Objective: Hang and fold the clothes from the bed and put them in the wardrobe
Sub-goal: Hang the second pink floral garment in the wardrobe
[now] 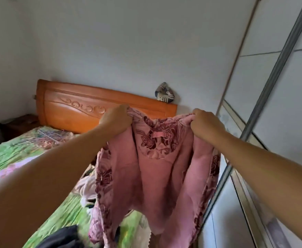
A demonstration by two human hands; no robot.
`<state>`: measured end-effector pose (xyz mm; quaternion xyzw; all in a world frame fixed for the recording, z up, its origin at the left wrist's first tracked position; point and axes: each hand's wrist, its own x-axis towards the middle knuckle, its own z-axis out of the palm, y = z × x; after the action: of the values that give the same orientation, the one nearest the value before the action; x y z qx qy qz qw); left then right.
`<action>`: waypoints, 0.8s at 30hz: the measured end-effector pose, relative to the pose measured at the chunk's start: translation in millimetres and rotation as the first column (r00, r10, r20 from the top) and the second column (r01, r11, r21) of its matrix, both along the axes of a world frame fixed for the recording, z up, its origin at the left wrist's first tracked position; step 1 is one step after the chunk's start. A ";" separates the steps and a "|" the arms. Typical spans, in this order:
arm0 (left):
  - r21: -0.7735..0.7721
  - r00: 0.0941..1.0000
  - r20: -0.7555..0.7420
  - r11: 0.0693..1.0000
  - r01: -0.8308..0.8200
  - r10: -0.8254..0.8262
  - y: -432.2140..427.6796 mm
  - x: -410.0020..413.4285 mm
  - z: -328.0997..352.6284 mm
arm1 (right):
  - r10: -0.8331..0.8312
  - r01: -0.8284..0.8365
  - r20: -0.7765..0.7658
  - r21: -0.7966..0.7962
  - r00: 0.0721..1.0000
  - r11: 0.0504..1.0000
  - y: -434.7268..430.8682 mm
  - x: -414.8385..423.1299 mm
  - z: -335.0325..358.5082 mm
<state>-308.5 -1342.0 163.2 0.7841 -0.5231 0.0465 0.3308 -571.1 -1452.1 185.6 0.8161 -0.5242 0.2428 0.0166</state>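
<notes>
Left hand (117,119) fisted on one top corner of the pink garment (157,176), fingers curled into bunched fabric. Right hand (206,125) same on the other top corner, knuckles toward camera. Both arms stretched forward, hands at about equal height and apart, so the neckline sags between them.

Garment is up in the air and hangs free below the hands, above the bed (12,158). Plain pink fuzzy lining faces the camera. Dark red rose pattern shows round the collar and down both side edges. Small pink label (158,134) sits at the neck, midway between the hands. Lower edge is blurred and ends low in the view, over the near part of the bed.

Bed carries a green floral sheet. Behind the garment's left edge lies a pile of mixed clothes (87,187), pale and dark pieces, partly hidden. Dark garment (62,237) lies on the sheet at the bottom edge, just left of the pink hem.

Orange wooden headboard (75,102) with carved scrollwork stands behind the left hand, against the white wall. Patterned blue-and-white item (165,94) sits at the headboard's top right end; cannot tell what it is. Dark nightstand (19,125) is left of the headboard.

Wardrobe (280,122) fills the right side: white sliding panels in metal frames, close beside the right arm. Cannot tell whether any panel is slid open.
</notes>
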 end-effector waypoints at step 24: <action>0.126 0.549 0.127 0.562 0.817 -0.826 -165.1 -192.0 -1.0 | -0.575 0.583 -0.114 0.046 0.810 0.811 73.9 -159.6 -12.4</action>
<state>-500.4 -1507.1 162.2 0.4501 -0.8560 -0.0597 0.2473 -730.7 -1378.2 173.2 0.6281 -0.7557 0.1665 0.0822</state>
